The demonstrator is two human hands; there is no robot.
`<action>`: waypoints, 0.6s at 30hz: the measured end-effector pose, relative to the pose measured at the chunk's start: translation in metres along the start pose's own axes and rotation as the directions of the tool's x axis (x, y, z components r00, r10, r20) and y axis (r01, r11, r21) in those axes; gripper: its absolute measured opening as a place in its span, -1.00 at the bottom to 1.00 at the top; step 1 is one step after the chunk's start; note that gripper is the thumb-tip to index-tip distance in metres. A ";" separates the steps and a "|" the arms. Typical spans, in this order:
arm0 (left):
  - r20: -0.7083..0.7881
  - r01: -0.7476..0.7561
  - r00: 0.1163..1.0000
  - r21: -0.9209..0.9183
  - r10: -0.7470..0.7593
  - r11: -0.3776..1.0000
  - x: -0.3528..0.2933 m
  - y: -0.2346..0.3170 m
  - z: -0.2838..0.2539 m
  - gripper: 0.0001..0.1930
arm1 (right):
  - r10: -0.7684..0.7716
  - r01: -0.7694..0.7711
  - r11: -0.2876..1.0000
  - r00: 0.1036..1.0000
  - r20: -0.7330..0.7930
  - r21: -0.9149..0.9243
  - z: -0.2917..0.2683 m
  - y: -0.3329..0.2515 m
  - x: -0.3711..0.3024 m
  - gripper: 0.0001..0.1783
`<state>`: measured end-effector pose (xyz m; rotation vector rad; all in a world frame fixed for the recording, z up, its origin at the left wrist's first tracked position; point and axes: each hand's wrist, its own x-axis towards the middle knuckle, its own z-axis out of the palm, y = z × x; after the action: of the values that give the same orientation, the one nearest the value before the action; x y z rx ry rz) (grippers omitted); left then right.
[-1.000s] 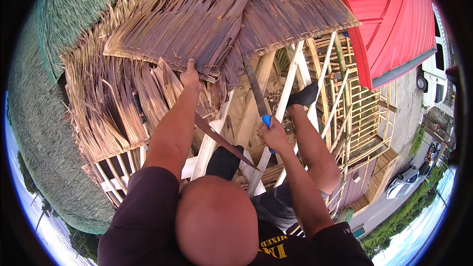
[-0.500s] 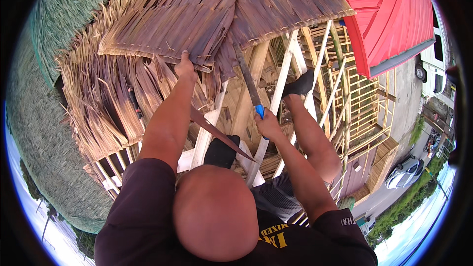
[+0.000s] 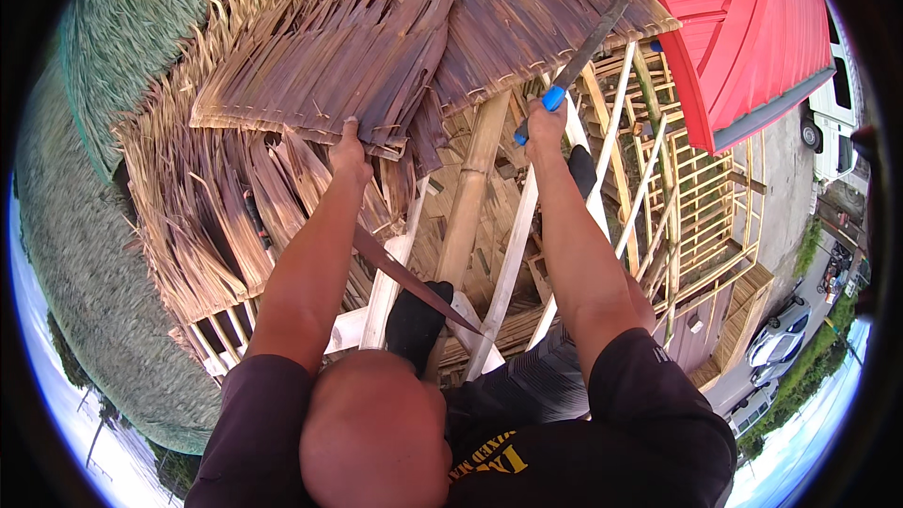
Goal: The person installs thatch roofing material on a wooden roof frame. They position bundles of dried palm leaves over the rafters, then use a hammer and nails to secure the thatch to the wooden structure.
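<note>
My left hand (image 3: pixel 349 152) is closed on the lower edge of a brown palm-leaf thatch panel (image 3: pixel 310 85), near its right corner. The panel lies over other thatch layers on the roof. In my right hand (image 3: pixel 546 127) is a machete (image 3: pixel 591 49) with a blue handle. Its dark, straight blade points up and to the right, in front of the edge of a second thatch panel (image 3: pixel 536 14). A single long brown leaf strip (image 3: pixel 419 284) hangs below my left forearm, its tip across a pale rafter.
Pale wooden rafters (image 3: pixel 508 268) and a bamboo pole (image 3: pixel 475 174) cross below me, with gaps between them. My dark-covered foot (image 3: pixel 414 325) is among them. Red metal roofing (image 3: pixel 734 38) rises at the far right. Green netting (image 3: pixel 132 33) lies at the left; parked vehicles stand below right.
My right hand has moved up and forward with the machete. Its blade has swung from pointing up-left beside the panel to pointing up-right. The left hand keeps its hold.
</note>
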<state>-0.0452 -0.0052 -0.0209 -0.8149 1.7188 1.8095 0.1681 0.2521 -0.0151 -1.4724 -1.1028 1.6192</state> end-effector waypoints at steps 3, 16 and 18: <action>0.020 0.035 0.999 0.034 -0.035 0.999 -0.002 0.005 -0.003 -0.40 | 0.046 -0.050 0.997 0.997 0.061 0.066 0.020 0.008 0.038 -0.69; 0.048 0.035 0.998 0.195 -0.045 0.980 -0.011 -0.012 -0.011 -0.41 | -0.448 0.484 0.482 0.852 0.269 -0.730 0.055 -0.023 0.021 -0.48; 0.024 0.038 0.999 0.159 -0.043 0.987 -0.012 -0.011 -0.011 -0.39 | -0.301 0.420 0.461 0.903 0.307 -0.782 0.039 -0.031 0.018 -0.52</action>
<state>-0.0280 -0.0154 -0.0201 -0.7495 1.7887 1.6264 0.1255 0.2750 0.0059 -1.4975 -2.3198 0.8531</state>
